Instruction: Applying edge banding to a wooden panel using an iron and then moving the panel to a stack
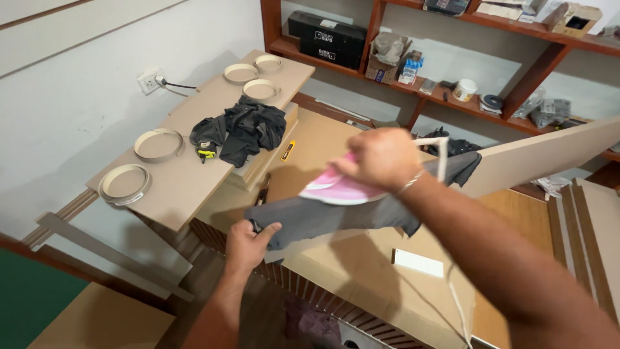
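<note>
Two hands work over a grey cloth [336, 216] spread along a board's edge on the desk [361, 271]: the left hand [248, 242] pinches the cloth's near end, while the right hand [381, 158] grips a pink-and-white iron [339, 189] resting on it. Dark clothing [248, 129] lies heaped nearby, beside rolls of edge banding [124, 183].

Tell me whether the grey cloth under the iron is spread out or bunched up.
Spread out. The grey cloth lies in a long flat strip on the board; the left hand grips one end, and the right hand presses the pink iron onto it.
</note>
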